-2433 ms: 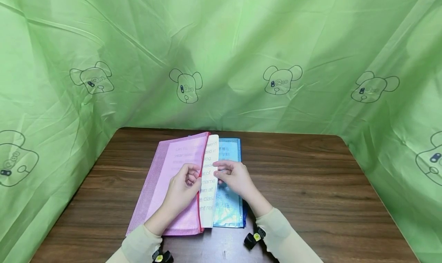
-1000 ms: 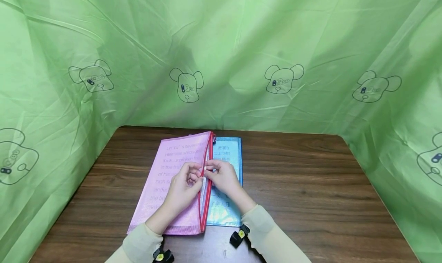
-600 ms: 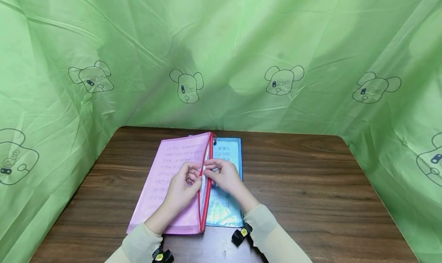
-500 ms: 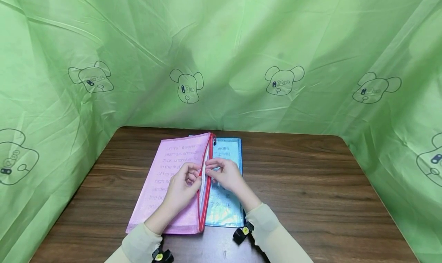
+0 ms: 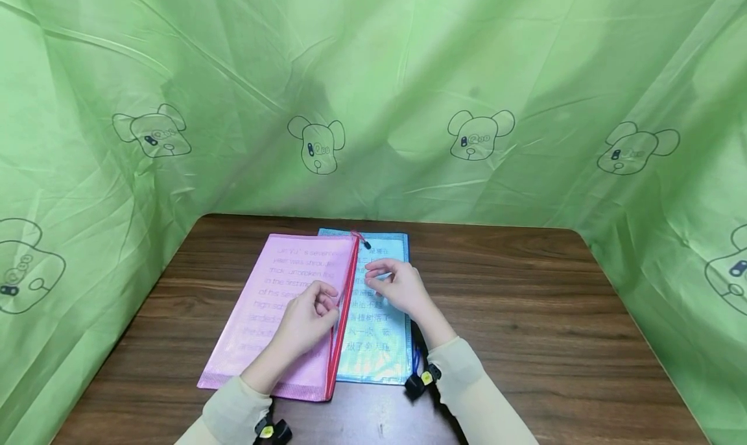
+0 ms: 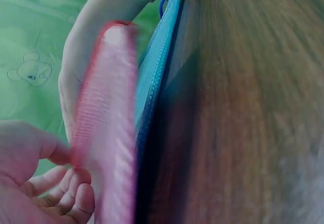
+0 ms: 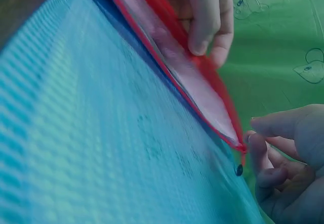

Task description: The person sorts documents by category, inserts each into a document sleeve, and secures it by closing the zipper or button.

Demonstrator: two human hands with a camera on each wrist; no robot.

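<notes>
A pink mesh zipper pouch point(image 5: 262, 309) with a red zipper edge lies slightly tilted over the left part of a blue mesh zipper pouch point(image 5: 373, 364). Printed text shows through both pouches. My left hand point(image 5: 306, 318) pinches the pink pouch's red edge between thumb and fingers. In the right wrist view its zipper opening gapes, with a pale inside point(image 7: 177, 64). My right hand point(image 5: 403, 289) hovers over the blue pouch with loosely bent fingers, holding nothing. A red cord with a dark zipper pull point(image 5: 366, 244) hangs at the pink pouch's far corner.
Both pouches lie on a brown wood-grain table point(image 5: 525, 341). Green cloth point(image 5: 397, 75) printed with bear heads hangs behind and at both sides. Beside the blue pouch's near right edge is a blue cord point(image 5: 416, 360). Black wrist cameras sit under both sleeves.
A white printed sheet that stuck out of the pink pouch has gone inside it. My right hand has drawn back to the right. The pink pouch's opening has narrowed and its edge has lowered.
</notes>
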